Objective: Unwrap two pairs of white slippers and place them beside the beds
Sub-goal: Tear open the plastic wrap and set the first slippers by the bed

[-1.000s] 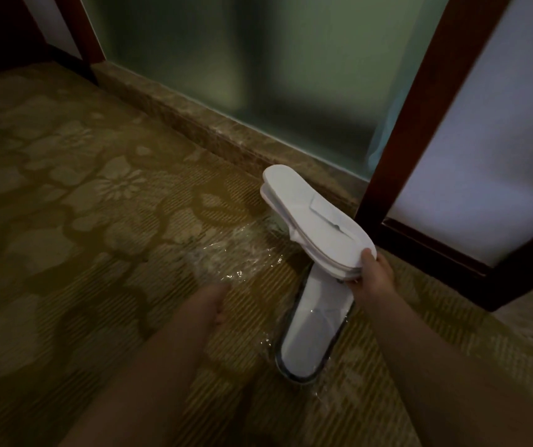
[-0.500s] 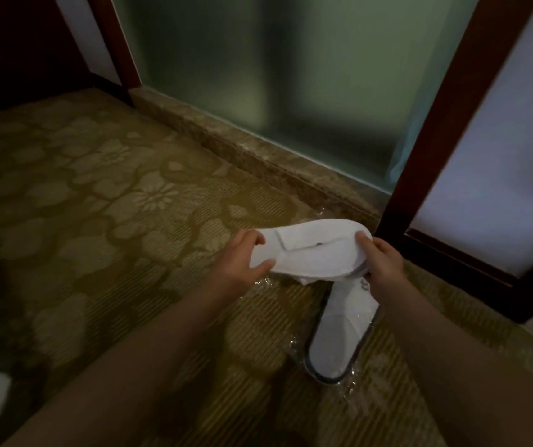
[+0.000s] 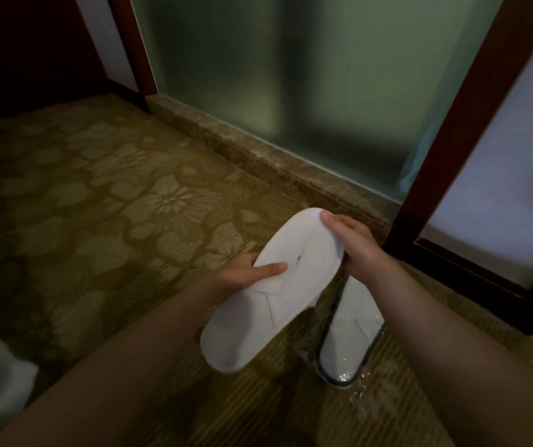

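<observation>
Both hands point(image 3: 352, 241) grip white slippers point(image 3: 268, 298); another, seemingly wrapped point(image 3: 350, 333), below.

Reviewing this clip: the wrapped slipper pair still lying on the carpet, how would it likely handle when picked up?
The wrapped slipper pair is thin and flat, so probably light and somewhat bendy, like the white slippers flexing between the left hand and right hand. Its glossy clear film looks loose and wrinkled, so it may slide or crinkle under fingers.
</observation>
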A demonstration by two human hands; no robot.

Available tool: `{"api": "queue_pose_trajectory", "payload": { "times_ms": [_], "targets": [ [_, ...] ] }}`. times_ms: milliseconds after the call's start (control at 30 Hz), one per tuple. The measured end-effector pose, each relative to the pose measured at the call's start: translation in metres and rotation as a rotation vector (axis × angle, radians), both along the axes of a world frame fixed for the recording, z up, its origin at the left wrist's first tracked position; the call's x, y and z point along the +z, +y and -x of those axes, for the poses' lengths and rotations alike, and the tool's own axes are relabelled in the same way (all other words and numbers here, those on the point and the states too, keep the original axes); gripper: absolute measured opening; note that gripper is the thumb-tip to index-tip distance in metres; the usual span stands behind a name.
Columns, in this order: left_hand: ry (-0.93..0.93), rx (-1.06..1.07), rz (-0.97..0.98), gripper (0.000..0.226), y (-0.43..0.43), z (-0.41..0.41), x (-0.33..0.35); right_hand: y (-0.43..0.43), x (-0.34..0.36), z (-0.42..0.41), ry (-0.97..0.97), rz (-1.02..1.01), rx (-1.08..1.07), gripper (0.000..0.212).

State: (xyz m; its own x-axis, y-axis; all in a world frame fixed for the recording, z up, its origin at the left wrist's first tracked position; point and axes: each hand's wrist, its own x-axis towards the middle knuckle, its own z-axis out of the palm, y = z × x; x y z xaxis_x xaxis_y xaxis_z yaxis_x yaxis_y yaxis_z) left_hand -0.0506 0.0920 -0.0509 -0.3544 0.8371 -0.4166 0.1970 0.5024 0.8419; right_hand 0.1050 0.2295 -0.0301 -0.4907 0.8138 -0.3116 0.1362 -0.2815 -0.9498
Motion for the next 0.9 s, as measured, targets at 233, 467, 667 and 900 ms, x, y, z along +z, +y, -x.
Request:
{"api": "queue_pose_trajectory", "payload": {
  "times_ms": [233, 467, 667, 900],
  "targets": [
    [-0.011, 0.249, -0.131, 0.039, -0.008, 0.014, 0.001, -0.01, 0.0, 0.027, -0.059, -0.134, -0.133, 0.041],
    [-0.018, 0.298, -0.144, 0.051, -0.022, 0.029, -0.01, -0.025, -0.008, 0.051, -0.089, -0.08, -0.035, 0.023],
    [0.075, 0.189, -0.122, 0.048, -0.041, 0.038, -0.014, -0.037, -0.025, 0.064, -0.212, -0.14, 0.026, 0.035],
    [0.176, 0.363, 0.059, 0.048, -0.072, 0.078, -0.013, -0.065, -0.055, 0.084, -0.099, 0.083, 0.277, 0.024]
  ]
}}
